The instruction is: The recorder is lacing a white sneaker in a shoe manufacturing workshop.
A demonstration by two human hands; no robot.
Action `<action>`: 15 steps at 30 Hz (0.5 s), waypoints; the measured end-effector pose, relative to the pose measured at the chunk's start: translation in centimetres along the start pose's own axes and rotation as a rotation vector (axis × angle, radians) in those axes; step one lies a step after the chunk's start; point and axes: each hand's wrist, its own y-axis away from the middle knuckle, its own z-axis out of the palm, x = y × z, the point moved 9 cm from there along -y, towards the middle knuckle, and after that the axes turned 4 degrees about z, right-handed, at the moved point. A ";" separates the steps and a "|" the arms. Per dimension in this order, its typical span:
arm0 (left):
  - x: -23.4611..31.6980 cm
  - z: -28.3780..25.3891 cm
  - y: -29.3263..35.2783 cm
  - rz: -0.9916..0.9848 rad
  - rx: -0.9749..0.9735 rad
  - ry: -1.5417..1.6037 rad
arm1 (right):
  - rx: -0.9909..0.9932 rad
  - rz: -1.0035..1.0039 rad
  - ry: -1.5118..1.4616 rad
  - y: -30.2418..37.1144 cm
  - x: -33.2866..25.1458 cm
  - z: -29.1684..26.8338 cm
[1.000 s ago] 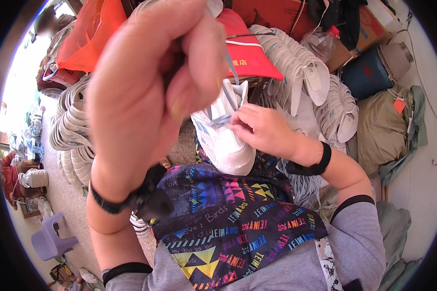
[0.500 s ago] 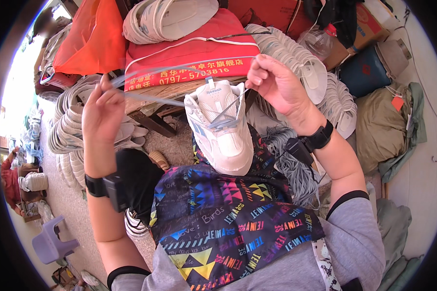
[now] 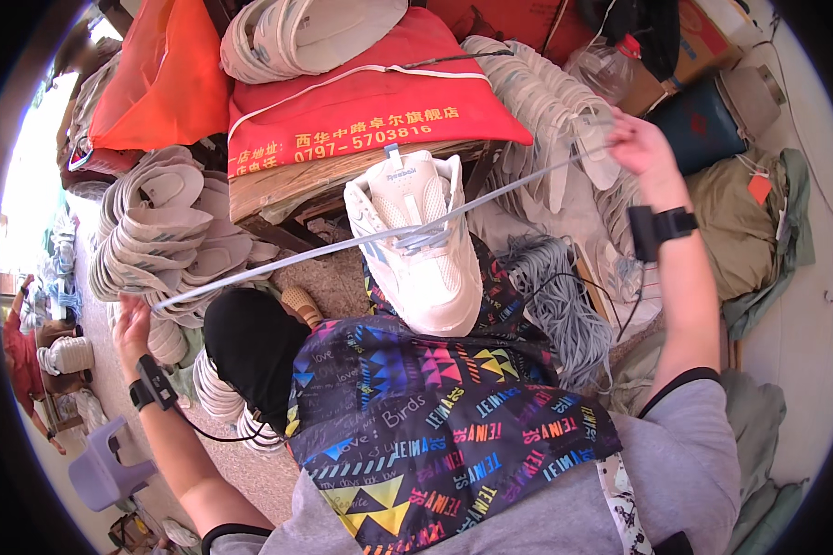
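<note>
A white sneaker (image 3: 428,268) with pale blue-grey trim rests on my lap against the apron (image 3: 435,398), its toe toward me. A blue-grey shoelace (image 3: 278,265) runs through its lower eyelets and stretches taut to both sides. Out at the left, my left hand (image 3: 134,324) is closed on one end, low beside stacked shoe pieces. My right hand (image 3: 640,146) pinches the other end, higher up at the right. The upper part of the shoe opening lies unlaced.
Ahead stands a wooden bench (image 3: 296,199) covered by a red bag (image 3: 361,102) with shoe uppers on top. Stacked uppers (image 3: 153,240) flank it on both sides. A bundle of grey laces (image 3: 560,305) hangs at right. A purple stool (image 3: 111,462) and another person (image 3: 23,361) are at far left.
Both hands have moved apart, the left outward and down, the right outward to the right. The loose lace loops have been drawn into one straight, taut line across the sneaker.
</note>
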 end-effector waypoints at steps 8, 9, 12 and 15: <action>17.1 -2.4 -0.1 0.563 -0.011 -0.367 | 0.515 -0.507 0.031 1.0 -24.2 -23.7; 11.1 -1.1 -0.6 0.538 -0.045 -0.477 | 0.657 -0.821 0.289 4.0 -28.1 -24.0; -3.2 15.0 17.0 1.134 -0.508 -1.512 | 0.525 -0.621 0.888 1.5 -15.6 -15.8; -16.5 20.7 27.0 0.646 -0.694 -1.239 | 0.178 -0.409 1.045 3.9 -0.8 -1.2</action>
